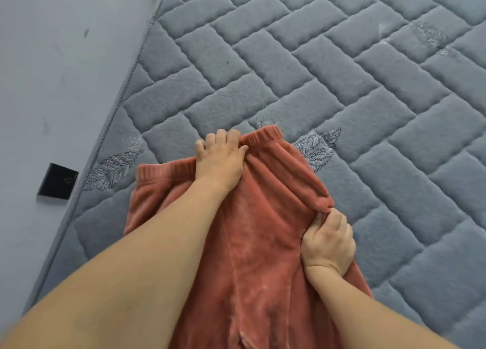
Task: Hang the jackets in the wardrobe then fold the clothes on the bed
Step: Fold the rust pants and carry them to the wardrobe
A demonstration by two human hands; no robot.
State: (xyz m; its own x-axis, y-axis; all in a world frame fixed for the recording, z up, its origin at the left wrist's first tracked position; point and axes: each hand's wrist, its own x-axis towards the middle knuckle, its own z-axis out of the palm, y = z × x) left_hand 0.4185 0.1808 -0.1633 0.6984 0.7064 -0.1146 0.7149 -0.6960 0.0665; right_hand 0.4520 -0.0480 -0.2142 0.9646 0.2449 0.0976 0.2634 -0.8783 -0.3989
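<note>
Both hands grip fuzzy rust-red trousers (257, 230): left (219, 159) waistband, right (327, 243) side.

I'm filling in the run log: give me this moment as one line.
stage: folding | item: pink fleece trousers on mattress | left hand: grips waistband | right hand: pinches side edge

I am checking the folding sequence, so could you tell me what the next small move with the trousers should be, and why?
Probably pull the right edge outward to flatten it. The left hand grips the waistband of the trousers on the bed, and the right hand pinches a bunched fold at the side. The cloth there is gathered, so smoothing likely comes before any fold.
</note>
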